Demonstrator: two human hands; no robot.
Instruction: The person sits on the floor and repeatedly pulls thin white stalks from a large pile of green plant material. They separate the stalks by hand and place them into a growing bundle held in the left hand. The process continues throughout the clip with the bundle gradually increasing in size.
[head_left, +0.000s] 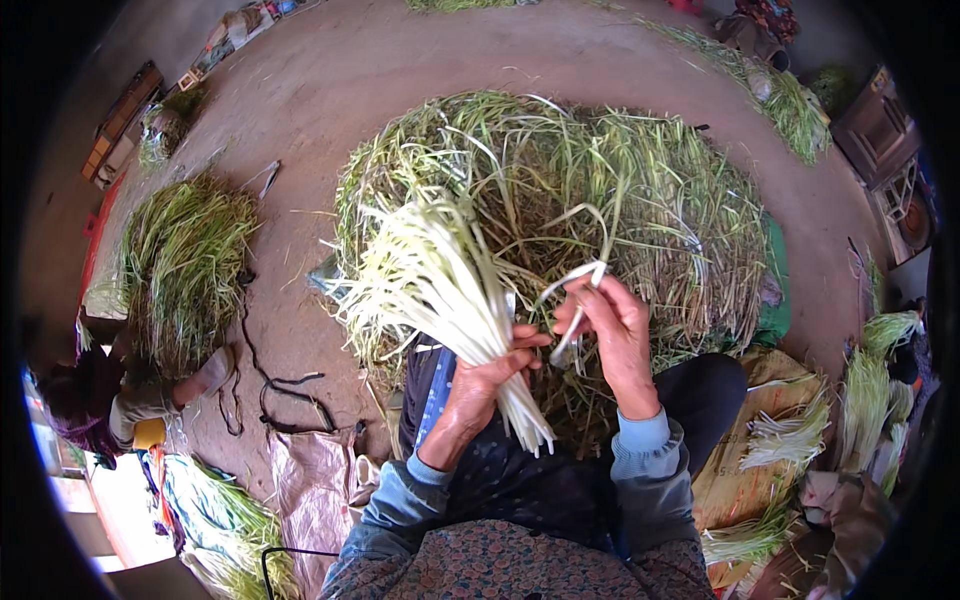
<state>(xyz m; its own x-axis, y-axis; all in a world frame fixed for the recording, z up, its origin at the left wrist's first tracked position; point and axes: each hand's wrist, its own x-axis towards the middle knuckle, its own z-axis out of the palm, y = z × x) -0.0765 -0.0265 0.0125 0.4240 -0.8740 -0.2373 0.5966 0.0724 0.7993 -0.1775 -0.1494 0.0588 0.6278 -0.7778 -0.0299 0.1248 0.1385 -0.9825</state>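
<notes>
My left hand (480, 386) is closed around a thick bundle of pale blanched chives (439, 289). Their white cut ends stick out below my fist, and the yellowish leaf tips fan out up and to the left. Level with it, my right hand (619, 322) pinches a single long stalk (596, 268), white at the base and greener above, bent over near my fingertips. Behind both hands lies a big heap of green and dry chives (540, 172), reaching my knees.
A smaller green heap (187, 262) lies at left beside another person's hand (217, 367). Black cord (277, 382) trails over the floor. Loose white stalks (784, 439) rest on a yellow woven sack (731, 484) at right. A pale pink sack (311, 480) is at lower left.
</notes>
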